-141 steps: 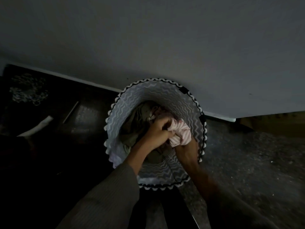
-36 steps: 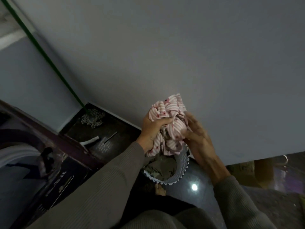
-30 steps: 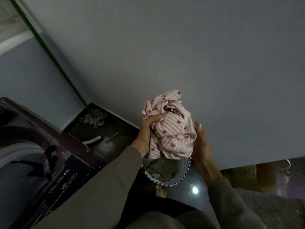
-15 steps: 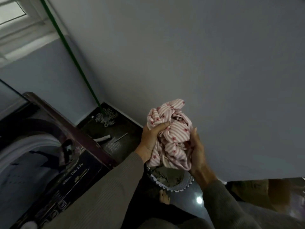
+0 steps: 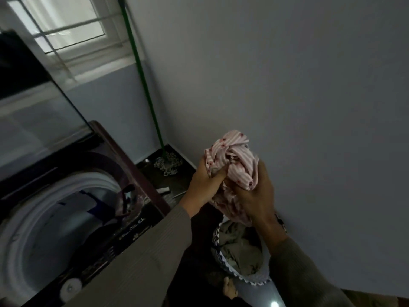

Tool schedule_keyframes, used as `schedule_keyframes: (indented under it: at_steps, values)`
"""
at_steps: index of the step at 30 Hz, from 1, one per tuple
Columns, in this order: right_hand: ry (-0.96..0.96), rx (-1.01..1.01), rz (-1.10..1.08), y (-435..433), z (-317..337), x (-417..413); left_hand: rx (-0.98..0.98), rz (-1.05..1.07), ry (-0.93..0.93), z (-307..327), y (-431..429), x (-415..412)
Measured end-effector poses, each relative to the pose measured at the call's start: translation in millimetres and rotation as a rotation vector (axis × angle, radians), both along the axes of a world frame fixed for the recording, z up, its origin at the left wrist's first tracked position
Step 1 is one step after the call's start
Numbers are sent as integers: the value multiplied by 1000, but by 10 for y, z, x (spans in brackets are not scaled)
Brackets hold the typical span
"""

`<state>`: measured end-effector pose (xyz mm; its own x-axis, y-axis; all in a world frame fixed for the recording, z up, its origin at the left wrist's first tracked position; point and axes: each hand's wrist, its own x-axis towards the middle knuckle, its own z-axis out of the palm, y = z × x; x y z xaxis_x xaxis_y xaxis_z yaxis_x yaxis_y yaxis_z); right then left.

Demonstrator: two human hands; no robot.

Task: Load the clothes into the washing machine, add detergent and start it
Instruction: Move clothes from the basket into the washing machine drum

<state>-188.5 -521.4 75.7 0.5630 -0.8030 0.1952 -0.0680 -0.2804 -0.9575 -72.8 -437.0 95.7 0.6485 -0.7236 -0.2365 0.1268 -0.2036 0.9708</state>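
Observation:
A bunched pink striped garment (image 5: 234, 158) with small red flowers is held up in front of the grey wall. My left hand (image 5: 204, 182) grips its left side and my right hand (image 5: 254, 196) grips its right side. Below the hands stands the laundry basket (image 5: 254, 279) with a zigzag trim, an olive garment (image 5: 239, 247) inside it. The top-loading washing machine (image 5: 124, 238) is at the lower left with its lid (image 5: 33, 103) raised, and the white drum rim (image 5: 26, 229) shows clothes inside.
A green mop handle (image 5: 141, 80) leans in the corner with its mop head (image 5: 169, 163) on the dark floor. A window (image 5: 66, 25) is at the upper left. A bare foot (image 5: 229, 289) shows on the floor beside the basket.
Both hands lifted the pink garment out of the basket and now hold it higher, with the right hand closing on it. The view turned left, showing more of the washing machine and window.

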Motion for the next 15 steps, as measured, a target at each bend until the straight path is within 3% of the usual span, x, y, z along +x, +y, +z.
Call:
schedule_keyframes:
  at_steps: [3,6,11,15]
  values:
    - [32,-223,117,111,137,253,-36,58,228,206,215,167]
    - [134,-442,240,427,244,651,-37,112,285,394,663,408]
    - [45,-334,481,1158,429,1288,-166,446,239,731,1272,666]
    - [36,-204,749,1620,540,1633,-277,757,209,515,2017,1158]
